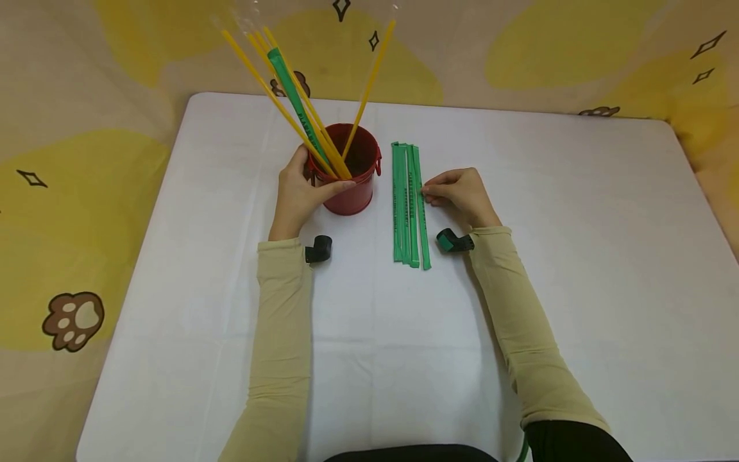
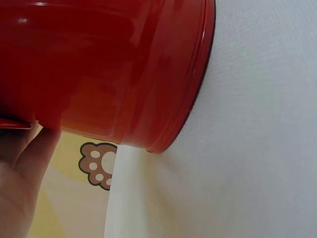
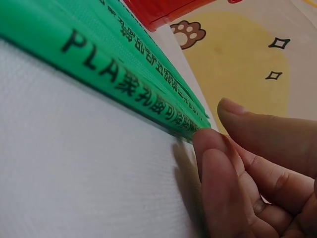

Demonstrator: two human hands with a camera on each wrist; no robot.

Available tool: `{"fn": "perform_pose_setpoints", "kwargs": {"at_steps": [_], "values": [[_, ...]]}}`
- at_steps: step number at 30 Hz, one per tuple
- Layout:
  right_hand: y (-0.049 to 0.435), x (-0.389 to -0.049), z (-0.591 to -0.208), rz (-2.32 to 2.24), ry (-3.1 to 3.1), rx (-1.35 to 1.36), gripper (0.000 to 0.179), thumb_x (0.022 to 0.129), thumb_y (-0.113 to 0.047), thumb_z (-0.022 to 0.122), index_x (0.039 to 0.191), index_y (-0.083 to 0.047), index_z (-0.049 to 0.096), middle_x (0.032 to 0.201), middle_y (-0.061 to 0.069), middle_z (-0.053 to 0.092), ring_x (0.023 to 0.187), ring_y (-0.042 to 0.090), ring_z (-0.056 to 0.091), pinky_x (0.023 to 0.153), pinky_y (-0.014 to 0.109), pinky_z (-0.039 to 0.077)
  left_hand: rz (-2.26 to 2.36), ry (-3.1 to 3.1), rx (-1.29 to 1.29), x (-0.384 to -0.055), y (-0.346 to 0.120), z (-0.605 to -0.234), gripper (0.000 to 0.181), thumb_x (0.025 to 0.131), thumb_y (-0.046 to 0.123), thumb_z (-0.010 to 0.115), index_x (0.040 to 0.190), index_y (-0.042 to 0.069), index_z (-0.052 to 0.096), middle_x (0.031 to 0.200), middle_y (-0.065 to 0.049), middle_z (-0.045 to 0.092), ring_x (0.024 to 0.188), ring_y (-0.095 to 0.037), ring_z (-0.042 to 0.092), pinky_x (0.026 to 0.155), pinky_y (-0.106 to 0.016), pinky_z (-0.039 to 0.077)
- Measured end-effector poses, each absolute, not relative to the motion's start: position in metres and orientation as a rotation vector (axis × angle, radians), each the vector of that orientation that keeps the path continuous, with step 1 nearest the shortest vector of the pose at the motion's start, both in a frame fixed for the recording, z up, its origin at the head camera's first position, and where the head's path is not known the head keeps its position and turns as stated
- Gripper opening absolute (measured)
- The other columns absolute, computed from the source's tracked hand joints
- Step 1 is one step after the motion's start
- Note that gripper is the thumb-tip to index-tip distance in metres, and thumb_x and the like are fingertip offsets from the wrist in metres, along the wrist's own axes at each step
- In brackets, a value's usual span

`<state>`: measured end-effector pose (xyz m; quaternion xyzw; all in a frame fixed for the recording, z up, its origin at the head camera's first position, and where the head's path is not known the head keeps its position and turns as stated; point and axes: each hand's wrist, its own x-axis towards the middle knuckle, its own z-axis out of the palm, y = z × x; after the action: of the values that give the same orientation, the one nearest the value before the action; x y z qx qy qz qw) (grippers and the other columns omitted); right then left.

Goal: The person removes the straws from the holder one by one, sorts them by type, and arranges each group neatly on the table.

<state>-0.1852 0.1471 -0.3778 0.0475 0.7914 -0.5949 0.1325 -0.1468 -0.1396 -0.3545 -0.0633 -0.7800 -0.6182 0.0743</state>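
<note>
My left hand (image 1: 298, 194) grips a small red bucket (image 1: 353, 197), its thumb along the front rim and its fingers round the left side. Several yellow straws (image 1: 369, 80) and one green-wrapped straw (image 1: 296, 96) lean inside the bucket. Beside it, several green paper-wrapped straws (image 1: 398, 202) lie side by side on the table. My right hand (image 1: 462, 192) touches the rightmost wrapped straw (image 1: 423, 231) with bent fingertips. In the right wrist view its thumb (image 3: 247, 116) stands apart from the forefinger, above that straw, which bears printed lettering.
A white cloth (image 1: 577, 289) covers the table. A yellow and beige curtain (image 1: 548, 51) with paw prints hangs behind the far edge. Black wrist cameras (image 1: 319, 249) are fixed by both sleeve cuffs.
</note>
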Motion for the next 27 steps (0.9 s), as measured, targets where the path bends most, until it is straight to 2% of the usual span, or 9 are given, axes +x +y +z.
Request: {"fn": "perform_pose_setpoints", "kwargs": {"at_steps": [12, 17, 27], "values": [[0.145, -0.183, -0.373, -1.8, 2.292, 0.119, 0.014, 0.078, -0.004, 0.076, 0.087, 0.005, 0.071, 0.074, 0.006, 0.069, 0.061, 0.012, 0.065, 0.059, 0.023, 0.056, -1.853, -2.348, -0.178, -0.147, -0.14, -0.354, 0.073, 0.068, 0.019, 0.086, 0.129, 0.005, 0.049, 0.12, -0.007, 0.058, 0.106, -0.015, 0.051, 0.096, -0.026, 0.045], [0.141, -0.181, -0.369, -1.909, 2.242, 0.111, 0.015, 0.078, 0.0, 0.075, 0.089, 0.008, 0.07, 0.077, 0.007, 0.069, 0.065, 0.012, 0.066, 0.063, 0.024, 0.057, -1.862, -2.355, -0.173, -0.147, -0.14, -0.354, 0.072, 0.069, 0.019, 0.085, 0.129, 0.005, 0.049, 0.122, -0.007, 0.057, 0.107, -0.016, 0.051, 0.097, -0.026, 0.044], [0.137, -0.176, -0.361, -2.019, 2.204, 0.041, 0.005, 0.079, 0.002, 0.072, 0.084, 0.003, 0.071, 0.078, 0.008, 0.069, 0.067, 0.016, 0.067, 0.067, 0.028, 0.057, -1.861, -2.375, -0.163, -0.146, -0.14, -0.352, 0.072, 0.07, 0.02, 0.084, 0.131, 0.006, 0.047, 0.123, -0.006, 0.056, 0.111, -0.015, 0.05, 0.098, -0.026, 0.044]]}}
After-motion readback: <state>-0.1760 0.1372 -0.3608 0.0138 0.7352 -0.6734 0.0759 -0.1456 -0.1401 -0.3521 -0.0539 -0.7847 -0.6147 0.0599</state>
